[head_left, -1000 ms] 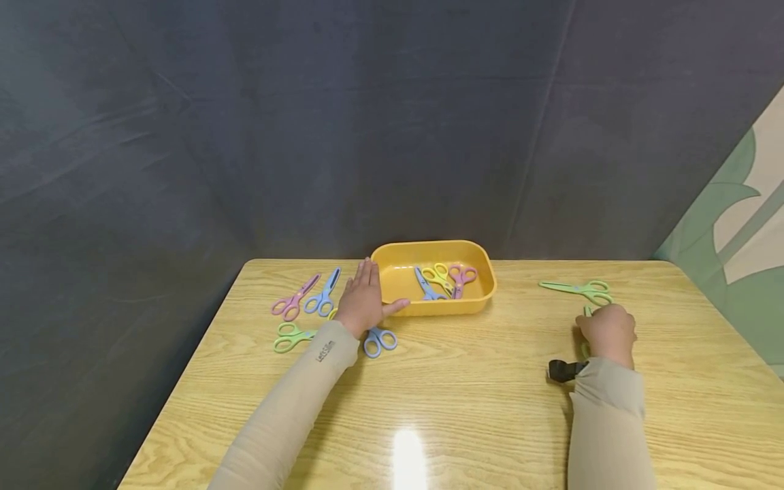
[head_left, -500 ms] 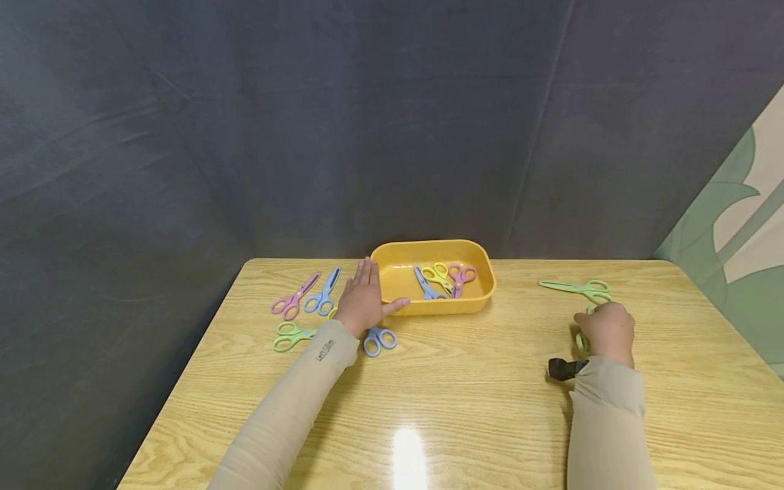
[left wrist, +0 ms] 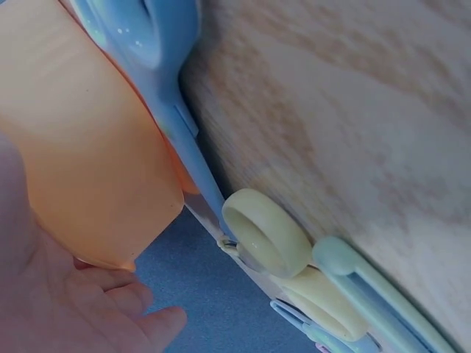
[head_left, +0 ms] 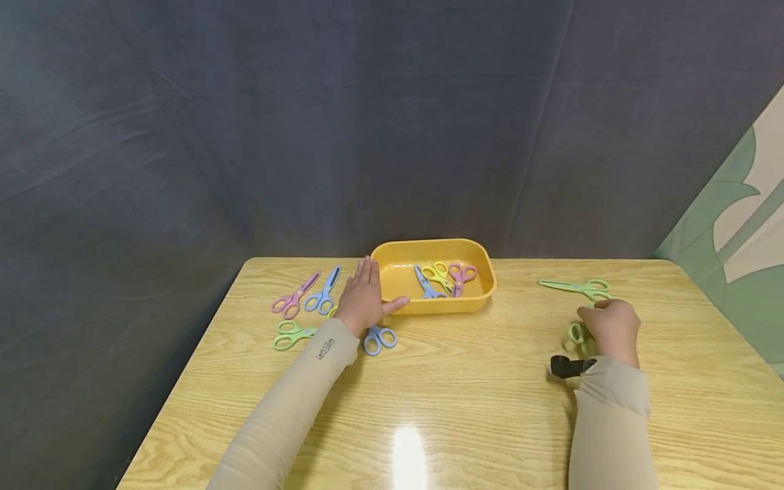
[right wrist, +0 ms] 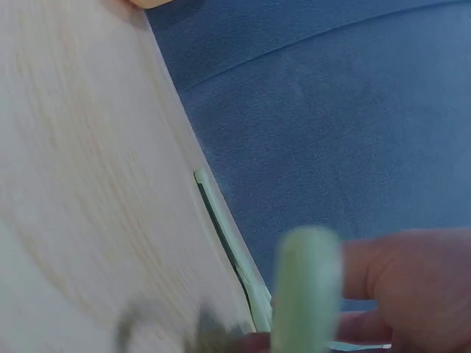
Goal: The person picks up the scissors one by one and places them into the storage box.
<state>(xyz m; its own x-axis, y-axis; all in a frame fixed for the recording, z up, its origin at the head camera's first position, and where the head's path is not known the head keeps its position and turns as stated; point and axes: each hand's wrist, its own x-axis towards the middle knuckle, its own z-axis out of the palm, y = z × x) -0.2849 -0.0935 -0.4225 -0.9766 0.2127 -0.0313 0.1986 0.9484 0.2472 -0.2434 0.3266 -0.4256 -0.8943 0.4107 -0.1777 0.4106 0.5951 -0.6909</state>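
**Two hands on a desk strewn with scissors**

A yellow tray (head_left: 484,289) sits at the far middle of the wooden desk (head_left: 465,408), with blue, yellow and pink scissors (head_left: 439,279) lying inside it. Left of the tray lie a pink pair (head_left: 294,298) and a blue pair (head_left: 324,292), with a green pair (head_left: 289,335) nearer the front. Another blue pair (head_left: 380,338) pokes out from under the left wrist. On the right, a long green pair (head_left: 578,287) lies well apart from the tray.

The left hand (head_left: 363,299) rests flat on the desk, fingers straight, thumb touching the tray's front wall. Nothing is gripped. The right hand (head_left: 611,328) is curled, fingers pinching a light green pair of scissors (head_left: 577,335) just above the desk, near the long green pair. A black strap (head_left: 566,366) shows at that wrist.
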